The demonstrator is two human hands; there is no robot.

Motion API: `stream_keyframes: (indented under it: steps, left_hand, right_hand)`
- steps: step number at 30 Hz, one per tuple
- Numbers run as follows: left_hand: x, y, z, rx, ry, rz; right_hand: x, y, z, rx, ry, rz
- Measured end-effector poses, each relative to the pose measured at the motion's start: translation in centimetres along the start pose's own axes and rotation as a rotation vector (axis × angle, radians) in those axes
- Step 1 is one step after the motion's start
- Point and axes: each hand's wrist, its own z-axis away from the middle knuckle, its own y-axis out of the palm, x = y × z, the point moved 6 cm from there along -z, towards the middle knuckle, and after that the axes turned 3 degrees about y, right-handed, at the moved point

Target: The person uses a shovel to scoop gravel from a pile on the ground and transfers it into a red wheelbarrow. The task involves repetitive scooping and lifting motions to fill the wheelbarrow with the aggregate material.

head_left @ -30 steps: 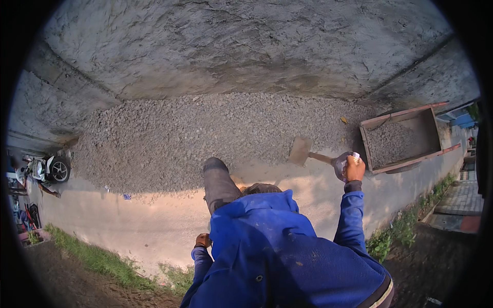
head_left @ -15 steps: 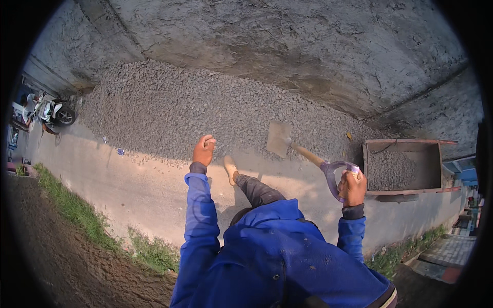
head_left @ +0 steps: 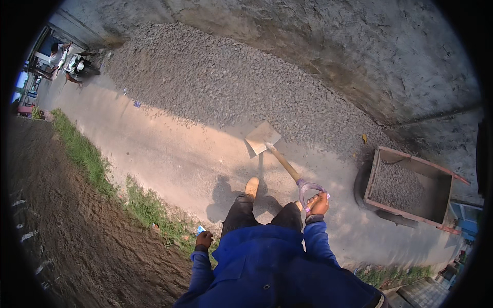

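My right hand (head_left: 318,204) grips the purple D-handle (head_left: 303,191) of a shovel. Its wooden shaft (head_left: 285,163) runs up and left to a flat metal blade (head_left: 263,137) at the near edge of a grey gravel pile (head_left: 215,77). My left hand (head_left: 204,240) hangs low at my left side, fingers curled, with nothing visible in it. My left shoe (head_left: 251,187) stands on the sunlit pavement (head_left: 144,141) below the blade, and my right foot is partly hidden by the shovel handle.
At the right sits a rusty cart (head_left: 442,185) partly filled with gravel. A rough concrete wall (head_left: 385,51) backs the pile. A person (head_left: 56,56) is by a parked scooter (head_left: 77,64) at the far upper left. Grass (head_left: 84,154) and dark soil (head_left: 51,200) border the pavement's left side.
My left hand rose forward, then came back down to my side. The shovel swung left and nearer the pavement, with my right hand lower. My view has turned, and my feet stand apart.
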Motion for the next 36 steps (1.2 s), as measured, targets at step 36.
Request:
stream_keyframes:
  steps: [36]
  left_hand:
    - [-27.0, 36.1, -77.5, 0.281, 0.017, 0.673]
  right_hand:
    - [-57.9, -3.3, -38.2, -0.453, 0.548, -0.088]
